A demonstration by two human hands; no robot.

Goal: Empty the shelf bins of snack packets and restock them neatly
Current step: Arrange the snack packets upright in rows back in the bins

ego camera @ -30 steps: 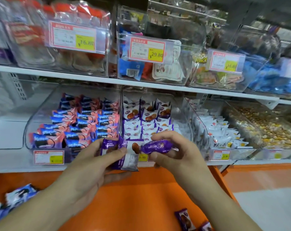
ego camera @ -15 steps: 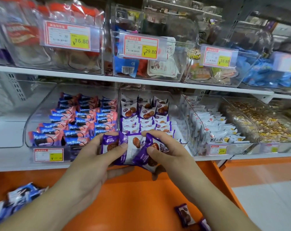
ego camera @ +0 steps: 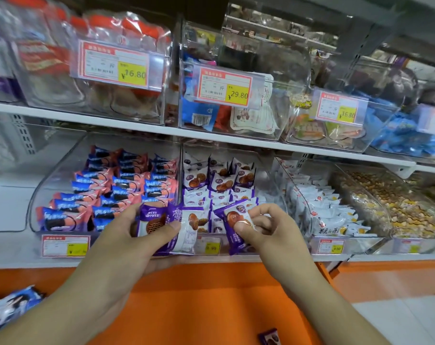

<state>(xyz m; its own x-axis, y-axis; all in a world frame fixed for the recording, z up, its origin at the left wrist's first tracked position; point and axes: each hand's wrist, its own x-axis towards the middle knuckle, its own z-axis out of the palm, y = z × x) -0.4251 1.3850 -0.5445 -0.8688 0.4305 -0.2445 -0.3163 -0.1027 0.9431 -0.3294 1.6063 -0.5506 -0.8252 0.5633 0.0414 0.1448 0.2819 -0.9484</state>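
left hand: your left hand (ego camera: 127, 235) grips a small stack of purple-and-white packets (ego camera: 169, 227), thumb pressed across the front one, fingers underneath. Held just in front of the middle bin's lower edge.
right hand: your right hand (ego camera: 268, 230) pinches a single purple packet (ego camera: 236, 222) between thumb and forefinger. Packet tilted, its left edge just beside the stack in your left hand; can't tell if they touch.
middle bin: clear bin (ego camera: 266, 185) on the lower shelf, holding rows of the same purple-and-white packets (ego camera: 219, 183), stood roughly upright in three columns. Front part of the bin is hidden behind your hands.
left bin: clear bin (ego camera: 49, 185) with blue-and-pink packets (ego camera: 117, 188), laid in overlapping rows, looks full.
right bins: one bin of white packets (ego camera: 323, 207), next to it a bin of loose yellowish snacks (ego camera: 398, 202).
upper shelf: white shelf board (ego camera: 161, 131) carrying clear bins with mixed packs; price tags read 16.80 (ego camera: 115, 64), 29.80 (ego camera: 225, 88) and 16.80 again further right.
counter: orange ledge (ego camera: 206, 302) below the shelf. One purple packet (ego camera: 270, 337) lies on it at bottom, a few blue-and-white packets (ego camera: 12, 307) at far left.
lower tags: price tags on the bin fronts, print too blurred to read.
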